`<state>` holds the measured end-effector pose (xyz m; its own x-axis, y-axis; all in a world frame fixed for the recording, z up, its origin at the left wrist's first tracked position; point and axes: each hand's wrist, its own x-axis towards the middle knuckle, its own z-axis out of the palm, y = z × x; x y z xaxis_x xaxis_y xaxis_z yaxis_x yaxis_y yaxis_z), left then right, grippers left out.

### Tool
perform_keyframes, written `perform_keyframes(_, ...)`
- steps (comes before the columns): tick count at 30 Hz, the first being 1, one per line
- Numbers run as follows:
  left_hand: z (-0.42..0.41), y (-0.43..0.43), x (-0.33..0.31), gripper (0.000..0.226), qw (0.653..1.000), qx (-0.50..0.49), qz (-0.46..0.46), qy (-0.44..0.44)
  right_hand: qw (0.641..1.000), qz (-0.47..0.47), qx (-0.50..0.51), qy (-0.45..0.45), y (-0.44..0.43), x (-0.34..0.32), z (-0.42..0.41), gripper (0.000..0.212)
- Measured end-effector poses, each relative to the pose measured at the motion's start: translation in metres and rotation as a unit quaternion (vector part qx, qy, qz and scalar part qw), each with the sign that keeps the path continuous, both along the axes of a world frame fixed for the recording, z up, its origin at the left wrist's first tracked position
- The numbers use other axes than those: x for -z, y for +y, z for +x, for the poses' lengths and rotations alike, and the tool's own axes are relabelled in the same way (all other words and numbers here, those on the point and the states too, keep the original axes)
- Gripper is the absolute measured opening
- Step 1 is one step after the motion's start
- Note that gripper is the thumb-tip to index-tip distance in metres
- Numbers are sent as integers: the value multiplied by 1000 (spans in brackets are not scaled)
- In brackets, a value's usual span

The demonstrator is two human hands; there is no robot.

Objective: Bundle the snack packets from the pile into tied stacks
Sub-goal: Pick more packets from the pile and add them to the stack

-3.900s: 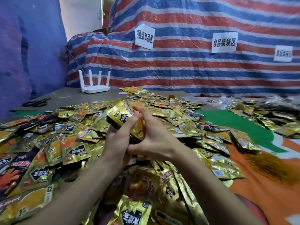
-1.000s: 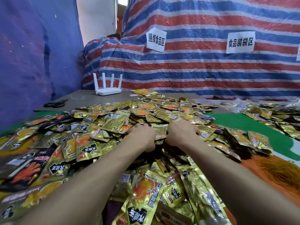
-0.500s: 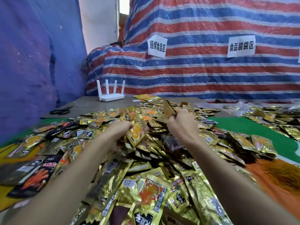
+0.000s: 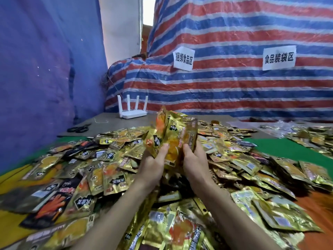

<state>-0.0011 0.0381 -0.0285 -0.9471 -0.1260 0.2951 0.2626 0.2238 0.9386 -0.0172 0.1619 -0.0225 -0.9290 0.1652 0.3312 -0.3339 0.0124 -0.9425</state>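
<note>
A wide pile of gold foil snack packets point(image 4: 239, 159) covers the table in front of me. Both hands are raised together above the middle of the pile, holding an upright handful of packets point(image 4: 171, 134) between them. My left hand point(image 4: 153, 165) grips the handful from the left, thumb on its near face. My right hand point(image 4: 194, 159) grips it from the right, thumb pressed on the packets. The fingers behind the handful are hidden.
A white router point(image 4: 132, 110) stands at the back of the table, black scissors point(image 4: 78, 128) lie to its left near a loose bit of string point(image 4: 100, 121). A second heap of packets point(image 4: 313, 136) lies far right on green cloth. Striped tarpaulin with paper signs forms the back wall.
Half a second ago my hands were apart, each lifting packets from the pile. Now they have come together and hold one handful upright above it.
</note>
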Motion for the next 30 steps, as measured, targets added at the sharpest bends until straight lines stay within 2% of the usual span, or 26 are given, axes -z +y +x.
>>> perform_keyframes(2,1,4,5,47,1000,7,-19,-24,999,-42,-20,-21,-2,3,1,29)
perform_keyframes(6,4,8,4,35,995,80,57,-21,994,-105,-24,-14,-1,10,3,28)
perform_keyframes(8,6,12,2,20,993,97,64,-32,997,-77,-6,15,-2,12,5,26)
perform_keyframes(11,10,16,4,30,985,157,64,-24,997,-17,-22,78,-4,15,10,49)
perform_keyframes(13,16,15,2,26,978,198,66,-26,995,-2,-37,95,-4,16,11,53)
perform_keyframes(16,21,6,3,22,951,263,154,-59,995,-7,-39,92,-1,17,8,39)
perform_keyframes(17,18,5,3,29,946,251,198,-59,995,-13,-32,89,-1,18,7,35)
perform_keyframes(19,16,4,0,57,934,257,240,-57,996,-25,-19,87,0,20,4,27)
perform_keyframes(20,20,8,-4,62,922,273,260,-83,996,-27,-17,87,-1,22,3,22)
perform_keyframes(21,20,10,-4,56,916,280,271,-97,996,-27,-19,85,-2,23,4,19)
perform_keyframes(23,14,16,-2,31,934,235,258,-80,996,-18,-31,80,-5,24,4,24)
perform_keyframes(25,14,21,3,19,954,177,238,-50,996,-4,-38,84,-9,26,3,33)
perform_keyframes(28,16,31,6,17,970,104,221,-14,994,-17,-50,97,-11,29,1,34)
perform_keyframes(30,17,40,8,35,977,72,202,13,992,-29,-71,96,-12,32,-2,36)
